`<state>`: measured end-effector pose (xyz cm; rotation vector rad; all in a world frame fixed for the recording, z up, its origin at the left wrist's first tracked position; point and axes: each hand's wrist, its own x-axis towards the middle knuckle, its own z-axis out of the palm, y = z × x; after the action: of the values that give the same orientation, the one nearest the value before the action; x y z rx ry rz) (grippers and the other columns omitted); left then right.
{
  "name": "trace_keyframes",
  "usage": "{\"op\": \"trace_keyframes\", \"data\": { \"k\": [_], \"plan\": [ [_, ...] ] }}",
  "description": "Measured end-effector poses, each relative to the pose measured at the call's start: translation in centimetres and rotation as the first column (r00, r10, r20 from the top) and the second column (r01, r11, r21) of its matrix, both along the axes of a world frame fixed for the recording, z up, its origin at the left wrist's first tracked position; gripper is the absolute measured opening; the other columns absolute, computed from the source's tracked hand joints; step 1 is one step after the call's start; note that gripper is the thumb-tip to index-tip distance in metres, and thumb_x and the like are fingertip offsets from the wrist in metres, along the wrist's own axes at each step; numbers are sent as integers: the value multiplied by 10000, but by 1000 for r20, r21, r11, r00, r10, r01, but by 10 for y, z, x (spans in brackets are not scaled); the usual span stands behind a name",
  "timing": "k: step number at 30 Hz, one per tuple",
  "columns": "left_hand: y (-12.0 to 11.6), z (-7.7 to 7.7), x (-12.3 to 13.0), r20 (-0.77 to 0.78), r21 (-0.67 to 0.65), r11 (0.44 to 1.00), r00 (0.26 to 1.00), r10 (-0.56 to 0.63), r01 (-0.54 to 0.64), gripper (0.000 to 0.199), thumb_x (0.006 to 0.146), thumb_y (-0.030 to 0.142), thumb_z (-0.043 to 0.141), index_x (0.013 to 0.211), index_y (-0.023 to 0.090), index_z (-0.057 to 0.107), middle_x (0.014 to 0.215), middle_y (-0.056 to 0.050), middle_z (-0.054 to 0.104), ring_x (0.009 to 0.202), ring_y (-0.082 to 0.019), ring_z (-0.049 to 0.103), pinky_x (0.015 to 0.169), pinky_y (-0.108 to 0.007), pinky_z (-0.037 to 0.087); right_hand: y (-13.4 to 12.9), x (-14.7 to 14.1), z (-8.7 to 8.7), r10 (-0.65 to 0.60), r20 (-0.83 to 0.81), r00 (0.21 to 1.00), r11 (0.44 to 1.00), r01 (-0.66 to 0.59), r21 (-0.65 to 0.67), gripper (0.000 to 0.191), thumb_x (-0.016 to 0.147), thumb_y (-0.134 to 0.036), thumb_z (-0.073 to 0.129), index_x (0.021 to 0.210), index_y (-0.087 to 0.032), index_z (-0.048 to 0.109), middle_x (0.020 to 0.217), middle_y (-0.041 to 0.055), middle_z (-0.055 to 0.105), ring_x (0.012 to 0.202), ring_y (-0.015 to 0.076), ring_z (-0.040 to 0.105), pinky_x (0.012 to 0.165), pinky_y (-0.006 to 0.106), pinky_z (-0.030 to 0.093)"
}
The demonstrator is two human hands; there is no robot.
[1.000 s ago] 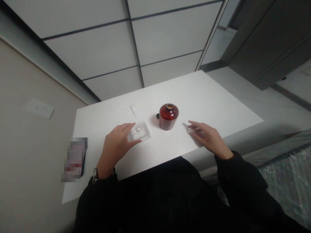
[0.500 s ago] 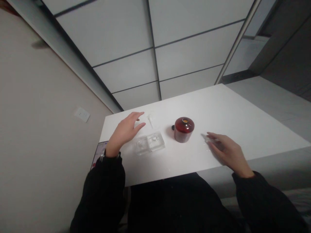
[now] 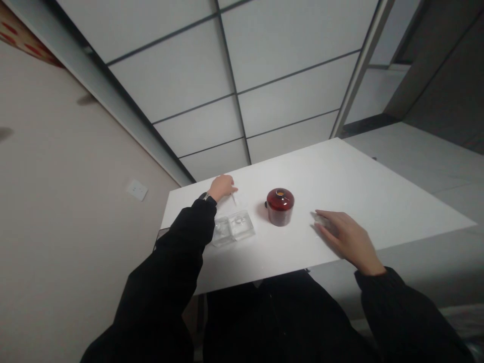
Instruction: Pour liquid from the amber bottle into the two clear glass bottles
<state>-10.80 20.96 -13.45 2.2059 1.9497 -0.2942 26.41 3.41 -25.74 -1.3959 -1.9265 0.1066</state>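
A dark red, rounded container [image 3: 280, 206] with a small opening on top stands mid-table, a small black piece at its left side. To its left lies a clear plastic tray [image 3: 242, 225] with two compartments. My left hand [image 3: 222, 187] reaches to the back left, its fingers closed at a thin whitish item [image 3: 234, 198]; whether it grips this is hard to see. On the right, my right hand [image 3: 344, 234] rests on its side, thumb and fingers around a small clear object [image 3: 321, 220].
The white table [image 3: 363, 186] has its back edge near panelled sliding doors [image 3: 280, 111]. A dark-edged flat item [image 3: 162, 233] pokes out at the table's left edge, partly behind my left sleeve. A wall socket [image 3: 137, 189] is on the left.
My left hand has moved forward and away from beside the tray, and its spread fingers have closed. The right hand stays nearly in place. The view has shifted slightly.
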Motion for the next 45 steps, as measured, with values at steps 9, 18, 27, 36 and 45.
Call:
{"op": "trace_keyframes", "data": {
  "k": [9,18,27,36,45],
  "plan": [
    [-6,8,-10,163,45,999,987,15,-23,315,1002,351,714,1227,132,691,1084,-99,768,974,-214,734,927,-396,610,2,-1,-2,-4,13,1000,1000,4,-6,387,1049,-445,553,1307,-203,710,1185,133,797,1076,328,753,895,504,646],
    [-82,61,-9,686,355,932,698,-203,-77,395,904,384,702,1249,233,585,943,-6,762,887,-178,747,819,-298,610,3,0,-3,-22,-17,1000,999,21,-36,357,1054,-430,549,1281,-215,720,1195,120,799,1094,319,748,946,488,627],
    [-150,39,-9,701,425,903,654,-284,-63,328,902,325,698,1182,261,540,1024,0,698,968,-172,726,966,-382,621,5,2,-10,-23,10,1000,1000,24,-5,371,1054,-453,540,1246,-205,738,1171,118,799,1079,326,743,922,483,623],
    [-165,21,-11,475,400,916,851,-225,19,361,909,267,762,1196,263,543,1136,-39,743,1116,-276,747,968,-425,570,6,3,-13,-28,-50,998,999,26,-42,407,1055,-511,521,1232,-218,740,1165,136,804,1063,331,744,948,512,605],
    [-183,18,-6,353,418,905,904,-241,78,210,964,319,737,1129,246,630,1199,-53,761,1162,-287,716,999,-417,536,18,10,-7,-157,-337,928,971,82,-225,574,1014,-638,498,1221,-168,754,980,166,823,837,325,765,819,486,604]
  ]
}}
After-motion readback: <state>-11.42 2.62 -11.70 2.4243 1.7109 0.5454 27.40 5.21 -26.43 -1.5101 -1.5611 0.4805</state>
